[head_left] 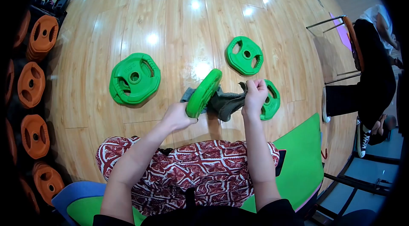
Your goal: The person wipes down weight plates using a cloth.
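Note:
My left hand (180, 116) is closed on the rim of a green weight plate (205, 91), which is tilted nearly on edge above the floor. A dark grey cloth (228, 105) runs through or behind the plate, its other end showing on the plate's left side. My right hand (255, 96) pinches the right end of this cloth. Just behind the right hand lies another green weight plate (271, 100), partly hidden by it. Two more green weight plates rest flat on the floor, one to the left (135, 78) and one farther off (244, 55).
Stacks of orange weight plates (35, 136) line the left side. Green mats (300, 157) lie beneath and beside my legs. At the right, a person (375, 64) in black trousers sits on a chair (354, 42). The floor (183, 25) is shiny wood.

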`<state>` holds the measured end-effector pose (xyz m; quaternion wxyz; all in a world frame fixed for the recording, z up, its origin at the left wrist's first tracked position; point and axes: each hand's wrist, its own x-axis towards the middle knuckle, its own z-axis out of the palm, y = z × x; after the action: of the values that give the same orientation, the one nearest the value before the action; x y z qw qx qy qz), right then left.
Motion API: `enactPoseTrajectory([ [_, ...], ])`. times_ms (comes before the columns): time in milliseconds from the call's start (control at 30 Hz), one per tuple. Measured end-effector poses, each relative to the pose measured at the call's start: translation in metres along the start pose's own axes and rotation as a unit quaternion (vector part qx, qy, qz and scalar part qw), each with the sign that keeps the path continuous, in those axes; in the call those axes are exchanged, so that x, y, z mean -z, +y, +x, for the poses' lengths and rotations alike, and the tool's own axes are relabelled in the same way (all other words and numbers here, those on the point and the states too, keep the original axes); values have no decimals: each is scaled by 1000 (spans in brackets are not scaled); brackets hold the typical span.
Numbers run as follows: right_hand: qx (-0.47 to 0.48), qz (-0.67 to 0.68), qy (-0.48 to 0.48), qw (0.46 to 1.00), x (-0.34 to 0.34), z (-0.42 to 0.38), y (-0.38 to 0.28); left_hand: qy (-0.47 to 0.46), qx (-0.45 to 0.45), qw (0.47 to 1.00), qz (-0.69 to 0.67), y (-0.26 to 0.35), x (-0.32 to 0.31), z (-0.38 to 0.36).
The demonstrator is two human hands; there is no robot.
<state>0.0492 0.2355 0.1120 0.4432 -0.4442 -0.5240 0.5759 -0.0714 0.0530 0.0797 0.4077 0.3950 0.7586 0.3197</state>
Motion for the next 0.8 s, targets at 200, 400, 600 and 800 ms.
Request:
enactPoseTrajectory([
  [200,7,6,-9,1000,4,4,-2,42,-6,997,65,-3,-5,10],
  [400,8,4,-22,1000,4,5,-3,6,-23,995,101,15,10,3],
  [600,32,-20,-33,999,3,3,-10,32,-103,965,238,19,24,-15],
  [800,52,-23,-56,997,-4,-3,1,-9,-63,955,289,26,22,-20],
])
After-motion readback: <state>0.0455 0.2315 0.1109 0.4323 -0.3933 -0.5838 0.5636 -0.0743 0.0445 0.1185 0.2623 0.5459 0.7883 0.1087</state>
